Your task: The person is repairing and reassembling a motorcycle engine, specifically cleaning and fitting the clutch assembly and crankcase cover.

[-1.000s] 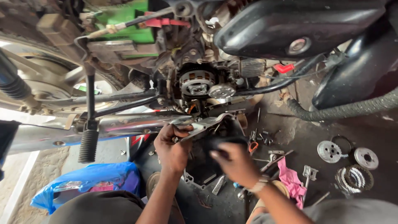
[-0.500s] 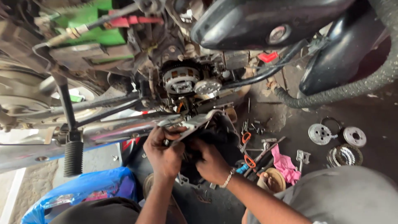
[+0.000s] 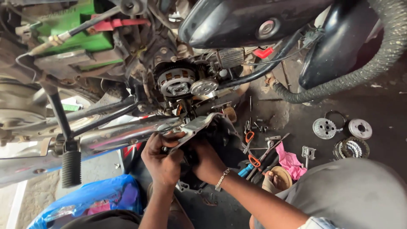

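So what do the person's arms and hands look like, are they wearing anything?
Both forearms are bare, with no gloves or sleeves in view. The left hand wears nothing. The right hand has a thin metal bracelet at the wrist.

Parts count, placed relative to the engine

Two hands: left hand and right hand, both just below the engine on one grey cover. Three round clutch parts on the floor well right of it: disc, hub, plate stack. One pink rag lower right. One blue bag lower left. One footpeg left. Loose tools between rag and engine: too jumbled to count.
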